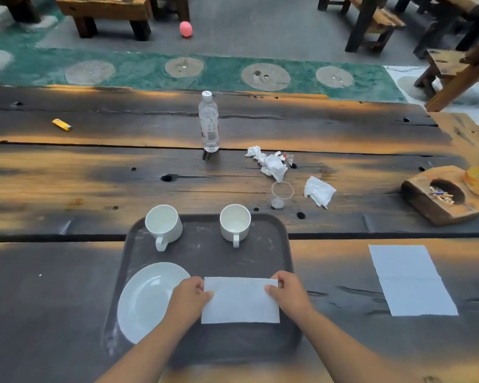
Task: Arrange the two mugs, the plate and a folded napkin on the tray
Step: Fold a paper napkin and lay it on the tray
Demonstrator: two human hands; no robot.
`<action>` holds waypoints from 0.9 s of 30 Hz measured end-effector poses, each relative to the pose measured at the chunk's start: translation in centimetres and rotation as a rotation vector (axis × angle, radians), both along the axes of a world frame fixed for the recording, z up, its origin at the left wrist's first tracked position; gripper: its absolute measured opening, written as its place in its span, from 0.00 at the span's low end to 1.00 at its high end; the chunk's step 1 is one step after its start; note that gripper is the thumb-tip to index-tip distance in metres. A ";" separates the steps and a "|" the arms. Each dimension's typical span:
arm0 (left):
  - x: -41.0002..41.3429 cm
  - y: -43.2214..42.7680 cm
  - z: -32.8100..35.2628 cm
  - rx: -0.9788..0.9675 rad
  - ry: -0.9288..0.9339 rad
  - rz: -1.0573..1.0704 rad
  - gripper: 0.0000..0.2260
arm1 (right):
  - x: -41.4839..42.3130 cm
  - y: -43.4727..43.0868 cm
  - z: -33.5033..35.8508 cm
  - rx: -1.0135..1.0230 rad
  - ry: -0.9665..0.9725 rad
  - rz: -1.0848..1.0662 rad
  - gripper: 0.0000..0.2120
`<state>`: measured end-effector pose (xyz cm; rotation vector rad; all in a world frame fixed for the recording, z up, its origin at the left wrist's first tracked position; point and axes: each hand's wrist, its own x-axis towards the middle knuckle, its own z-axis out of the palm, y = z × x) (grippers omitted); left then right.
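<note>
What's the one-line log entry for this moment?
tray: two mugs far side, plate near-left | folded napkin: held over tray by left hand, right hand | spare napkin: table, right

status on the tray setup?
Left hand and right hand both pinching folded napkin over tray. Two mugs, plate already on. Nothing blocking.

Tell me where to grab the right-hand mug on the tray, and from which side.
Take the right mug by its handle, coming from the near side. It stands upright at the tray's far edge and the handle points toward the person, unobstructed. Both hands are busy: the left hand and right hand hold the folded napkin, so free one first.
</note>
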<state>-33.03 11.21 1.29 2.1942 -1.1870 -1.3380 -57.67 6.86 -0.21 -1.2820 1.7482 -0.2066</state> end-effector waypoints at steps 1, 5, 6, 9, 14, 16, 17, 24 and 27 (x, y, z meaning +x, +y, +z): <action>-0.1 -0.1 -0.2 0.005 -0.026 -0.010 0.15 | 0.0 -0.1 -0.2 -0.007 0.027 0.017 0.09; -0.7 -0.5 -1.1 0.000 -0.116 -0.042 0.15 | 0.0 -0.6 -0.9 -0.015 0.102 0.076 0.11; -0.9 -0.5 -1.2 0.004 -0.136 -0.047 0.15 | 0.0 -0.6 -1.1 -0.014 0.119 0.084 0.10; -1.1 -0.5 -1.7 0.021 -0.159 -0.051 0.12 | 0.0 -0.6 -1.5 -0.019 0.159 0.085 0.08; -1.1 -0.4 -2.8 0.033 -0.193 -0.072 0.13 | -0.1 -0.5 -2.1 -0.011 0.195 0.098 0.05; -1.2 -0.5 -3.0 0.031 -0.219 -0.085 0.13 | -0.1 -0.5 -2.4 -0.019 0.194 0.099 0.06; -1.2 -0.5 -3.1 0.027 -0.233 -0.093 0.12 | -0.2 -0.5 -2.5 -0.021 0.190 0.097 0.05; -1.1 -0.6 -4.0 0.018 -0.301 -0.143 0.12 | -0.2 -0.6 -3.2 -0.017 0.182 0.093 0.09; -1.2 -0.5 -4.3 0.022 -0.320 -0.142 0.13 | 0.0 -0.6 -3.4 -0.025 0.198 0.096 0.08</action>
